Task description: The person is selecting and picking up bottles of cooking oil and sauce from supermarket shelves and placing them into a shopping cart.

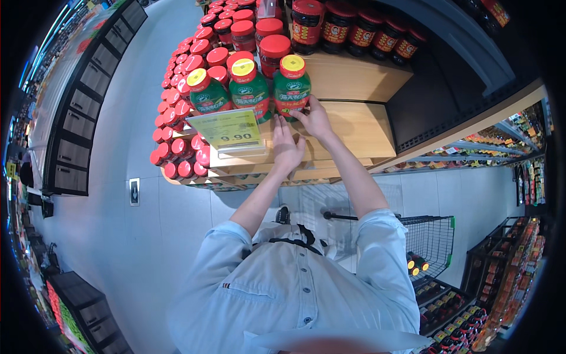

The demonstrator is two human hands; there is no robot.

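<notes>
A green bottle [292,93] with a red cap and yellow lid top stands upright on the wooden shelf. My right hand [318,122] grips its lower right side, the thumb across the front and the fingers partly hidden. My left hand [288,151] is stretched out flat by the bottle's lower left, fingertips at or near its base; contact there is hard to tell. Two matching bottles stand to the left, a middle green bottle [243,87] and an outer green bottle [206,94]. A yellow price card [229,130] in a clear holder stands before them.
Red-lidded jars [194,62] crowd the shelf's left and back. Dark jars [339,28] line the raised wooden step [354,74]. A dark side panel [436,88] bounds the right. Behind my right arm stands a wire shopping cart [433,236] with several yellow-capped bottles [417,266].
</notes>
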